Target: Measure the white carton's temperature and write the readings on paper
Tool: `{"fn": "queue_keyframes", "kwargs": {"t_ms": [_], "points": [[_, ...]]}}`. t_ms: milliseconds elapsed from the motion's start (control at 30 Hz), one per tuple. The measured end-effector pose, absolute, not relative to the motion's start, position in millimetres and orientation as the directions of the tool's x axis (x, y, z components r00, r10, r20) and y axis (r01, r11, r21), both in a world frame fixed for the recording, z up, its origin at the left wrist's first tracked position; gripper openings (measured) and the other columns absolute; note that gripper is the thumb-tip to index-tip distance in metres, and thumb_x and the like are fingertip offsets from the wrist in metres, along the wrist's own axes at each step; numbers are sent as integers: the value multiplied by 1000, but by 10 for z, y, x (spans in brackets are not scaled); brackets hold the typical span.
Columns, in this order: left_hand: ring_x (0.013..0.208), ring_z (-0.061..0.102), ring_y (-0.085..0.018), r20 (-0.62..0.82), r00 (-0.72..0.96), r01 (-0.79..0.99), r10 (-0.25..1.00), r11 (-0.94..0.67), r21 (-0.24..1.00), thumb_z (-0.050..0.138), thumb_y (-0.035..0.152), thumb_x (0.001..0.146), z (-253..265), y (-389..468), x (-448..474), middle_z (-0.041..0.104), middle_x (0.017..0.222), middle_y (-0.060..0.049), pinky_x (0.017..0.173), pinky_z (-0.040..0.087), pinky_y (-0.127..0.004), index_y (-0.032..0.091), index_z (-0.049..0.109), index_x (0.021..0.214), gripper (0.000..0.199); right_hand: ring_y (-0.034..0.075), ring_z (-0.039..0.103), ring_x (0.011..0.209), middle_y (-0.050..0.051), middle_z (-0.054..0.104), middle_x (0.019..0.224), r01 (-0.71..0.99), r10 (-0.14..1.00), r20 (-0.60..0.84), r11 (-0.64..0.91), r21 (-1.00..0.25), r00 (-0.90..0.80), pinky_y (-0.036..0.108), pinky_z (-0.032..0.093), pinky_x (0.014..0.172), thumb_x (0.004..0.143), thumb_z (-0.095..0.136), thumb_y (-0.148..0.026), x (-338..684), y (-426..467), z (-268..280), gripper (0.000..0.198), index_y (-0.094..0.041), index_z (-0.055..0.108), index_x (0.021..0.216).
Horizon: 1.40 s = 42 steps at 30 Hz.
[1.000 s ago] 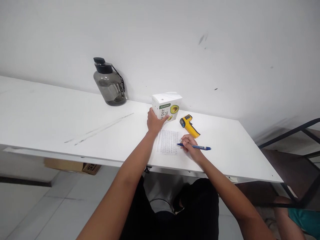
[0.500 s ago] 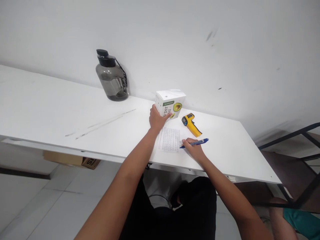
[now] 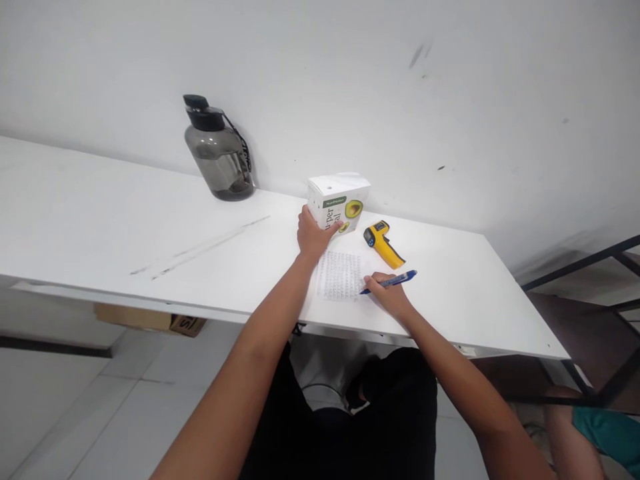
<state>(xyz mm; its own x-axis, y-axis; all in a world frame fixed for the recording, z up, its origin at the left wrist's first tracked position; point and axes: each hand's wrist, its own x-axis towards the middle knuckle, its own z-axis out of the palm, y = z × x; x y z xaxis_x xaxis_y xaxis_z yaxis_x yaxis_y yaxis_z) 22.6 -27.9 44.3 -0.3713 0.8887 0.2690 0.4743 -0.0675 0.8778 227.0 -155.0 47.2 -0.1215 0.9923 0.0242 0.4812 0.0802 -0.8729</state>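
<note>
My left hand (image 3: 314,235) grips the lower left side of a white box (image 3: 334,200) printed with avocados, its thumb across the front. The box stands upright near the wall. In my right hand (image 3: 386,292) is a blue pen (image 3: 397,279), its tip down at the right edge of a sheet of paper (image 3: 339,275) covered with rows of small handwriting. The paper lies flat in front of the box. A yellow and black infrared thermometer (image 3: 384,244) lies just beyond my right hand, to the right of the box.
A large grey see-through bottle (image 3: 219,160) with a black lid stands at the left by the wall. Under the white table (image 3: 100,220) is a cardboard box (image 3: 140,317). Black metal framing (image 3: 575,263) and part of another person (image 3: 573,440) show at the right.
The view has shifted slightly. Both hands keep their holds on the box and the pen, and the pen tip stays at the paper's right edge.
</note>
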Motion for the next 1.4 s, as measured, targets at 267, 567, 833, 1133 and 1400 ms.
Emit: {"fn": "queue_keyframes", "kwargs": {"t_ms": [267, 567, 833, 1133, 1400], "points": [[131, 54, -37, 267, -370, 458, 890, -75, 886, 86, 54, 67, 436, -267, 225, 53, 136, -13, 103, 49, -54, 27, 35, 141, 94, 20, 57, 68, 3, 63, 63, 488, 997, 45, 72, -870, -66, 34, 45, 68, 81, 54, -53, 2260, -1561, 456, 39, -24, 53, 54], [132, 53, -38, 297, -374, 458, 879, -103, 883, 87, 53, 66, 406, -243, 223, 52, 137, -13, 103, 49, -55, 28, 35, 142, 95, 20, 56, 67, 3, 60, 61, 503, 994, 36, 82, -861, -100, 34, 43, 67, 81, 53, -53, 2284, -1533, 435, 39, -24, 54, 55], [132, 52, -37, 291, -374, 420, 880, -119, 900, 89, 52, 65, 365, -208, 211, 52, 136, -12, 104, 48, -55, 29, 35, 142, 96, 19, 52, 64, 0, 52, 56, 498, 996, 46, 78, -863, -78, 33, 42, 65, 82, 55, -50, 2298, -1515, 403, 38, -24, 51, 54], [130, 53, -35, 325, -366, 425, 872, -154, 892, 89, 48, 64, 385, -233, 205, 53, 130, -11, 103, 49, -52, 27, 41, 132, 85, 21, 56, 70, 1, 57, 60, 481, 995, 83, 96, -872, -49, 34, 45, 69, 82, 54, -51, 2291, -1523, 382, 38, -24, 53, 56], [126, 56, -33, 323, -364, 429, 874, -150, 891, 88, 48, 66, 422, -264, 208, 55, 128, -10, 100, 50, -49, 27, 43, 126, 78, 20, 54, 68, 0, 54, 58, 456, 993, 101, 117, -883, -58, 33, 44, 68, 79, 53, -53, 2270, -1503, 368, 39, -25, 48, 53]]}}
